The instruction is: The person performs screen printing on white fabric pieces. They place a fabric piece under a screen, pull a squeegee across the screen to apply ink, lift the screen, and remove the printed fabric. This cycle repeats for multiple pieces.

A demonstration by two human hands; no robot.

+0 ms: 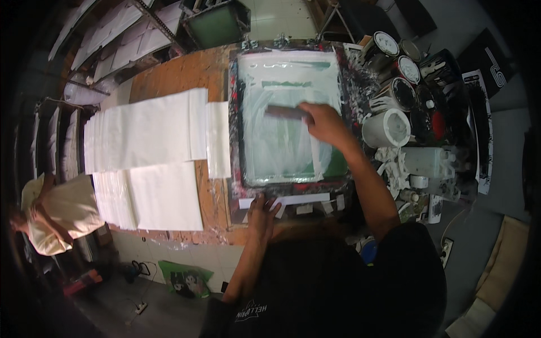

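My right hand (328,123) grips one end of a brown squeegee (283,112) over a screen printing frame (345,177). White ink (270,141) lies smeared across the mesh, thicker along the far edge, with greenish mesh showing through in places. At the frame's near edge my left hand (262,215) rests with its fingers apart, holding nothing. Beside those fingers runs a white strip (304,199), with small pieces of tape around it. To the left of the screen, a narrow white sheet (218,141) lies partly against the frame.
Stacks of white plastic-looking sheets (149,130) cover the left of the wooden table (180,69). Ink-stained tins (403,93), a white bucket (386,128) and a clear jug (424,162) crowd the right. Another person (53,214) stands at the far left, near shelves (127,42).
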